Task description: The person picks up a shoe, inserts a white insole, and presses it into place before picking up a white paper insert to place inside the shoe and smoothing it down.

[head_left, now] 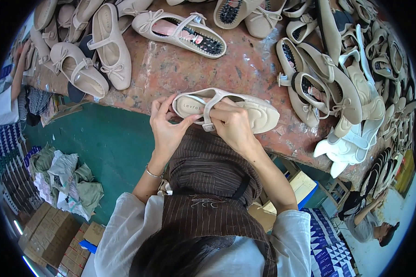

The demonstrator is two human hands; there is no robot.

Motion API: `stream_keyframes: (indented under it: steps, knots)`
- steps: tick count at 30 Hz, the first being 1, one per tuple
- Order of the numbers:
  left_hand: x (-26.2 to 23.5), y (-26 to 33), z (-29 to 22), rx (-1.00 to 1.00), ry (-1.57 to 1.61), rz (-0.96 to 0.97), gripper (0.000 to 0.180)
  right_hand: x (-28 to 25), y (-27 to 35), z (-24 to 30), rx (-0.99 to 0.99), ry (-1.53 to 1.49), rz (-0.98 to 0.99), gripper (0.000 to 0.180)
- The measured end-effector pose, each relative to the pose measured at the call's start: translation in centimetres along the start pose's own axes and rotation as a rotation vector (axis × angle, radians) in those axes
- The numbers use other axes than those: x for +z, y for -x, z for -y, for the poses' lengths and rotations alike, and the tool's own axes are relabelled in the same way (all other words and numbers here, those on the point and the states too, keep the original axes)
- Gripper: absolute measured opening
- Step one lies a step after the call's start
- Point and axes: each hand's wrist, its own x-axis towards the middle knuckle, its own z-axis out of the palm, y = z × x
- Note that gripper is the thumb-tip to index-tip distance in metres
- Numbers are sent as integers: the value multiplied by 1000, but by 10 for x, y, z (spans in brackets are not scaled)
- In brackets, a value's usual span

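Observation:
A beige strapped flat shoe (245, 98) lies sideways at the table's near edge, its heel to the left. My left hand (166, 127) is closed round the heel, thumb on the near rim and fingers on the far side. A cream insole (261, 116) shows at both ends: its printed heel part lies in the shoe, and its padded front bulges at the right. My right hand (235, 124) is closed on the insole's middle beside the buckled strap (209, 111). Its fingertips are hidden inside the shoe.
A single beige shoe (182, 34) lies beyond, its dark patterned inside showing. Beige shoes (111, 51) crowd the left; more pile up at the right beside white insoles (351, 143). Cloth bags (69, 177) and cartons (46, 228) stand on the green floor. Other people are at both sides.

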Motion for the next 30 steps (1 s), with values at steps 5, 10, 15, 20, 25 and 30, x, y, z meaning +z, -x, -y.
stream_keyframes:
  steps: [5,10,15,20,25,30]
  knots:
    - [-2,-1,4,-61,99,-32,60,-3,-1,4,91,2,66,21]
    - [1,-2,6,-36,138,-48,55,4,-4,7,115,16,73,18]
    - [2,-9,-6,-123,12,-54,43,11,-1,3,56,132,76,17]
    - [-1,-21,-7,-122,-178,-31,32,15,10,2,-46,294,127,26]
    - [2,-27,6,-103,14,-100,11,7,0,3,-230,346,301,39]
    - [-1,-34,4,-53,-51,-54,6,8,-4,18,-209,412,431,45]
